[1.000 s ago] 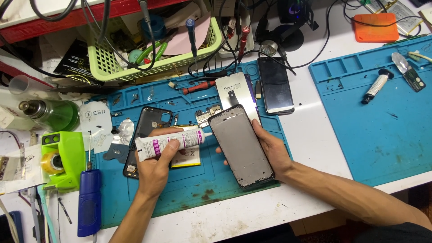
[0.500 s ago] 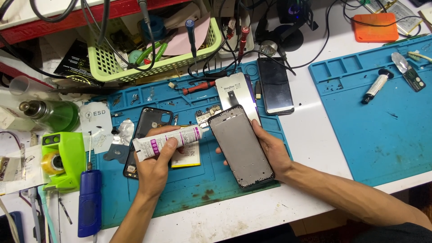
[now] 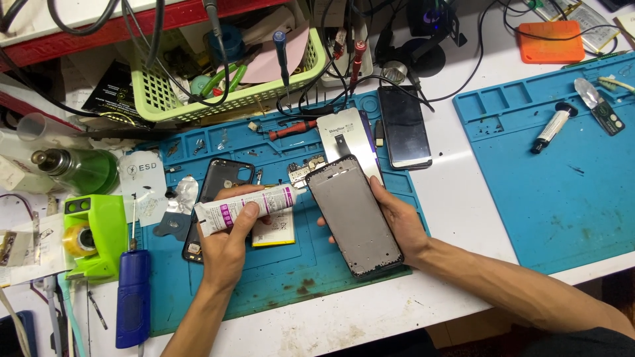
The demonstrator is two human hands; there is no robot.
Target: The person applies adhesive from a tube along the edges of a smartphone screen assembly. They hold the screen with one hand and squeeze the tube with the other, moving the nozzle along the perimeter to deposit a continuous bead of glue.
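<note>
Glue tube met phone frame over the blue mat (image 3: pixel 278 291).
Left hand (image 3: pixel 225 248) fingers wrapped the tube (image 3: pixel 245 208), nozzle aimed right; right hand (image 3: pixel 397 225) fingers gripped the frame (image 3: pixel 354 218) edges, tilting it face-up.

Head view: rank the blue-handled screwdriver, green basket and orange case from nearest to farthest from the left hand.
From the left hand:
1. Blue-handled screwdriver, just to its left on the mat edge.
2. Green basket, up at the back.
3. Orange case, far back right corner.

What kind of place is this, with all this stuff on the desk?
Most likely a phone repair bench. The right hand holds a bare phone frame, the left hand a glue tube, over a blue work mat.
</note>
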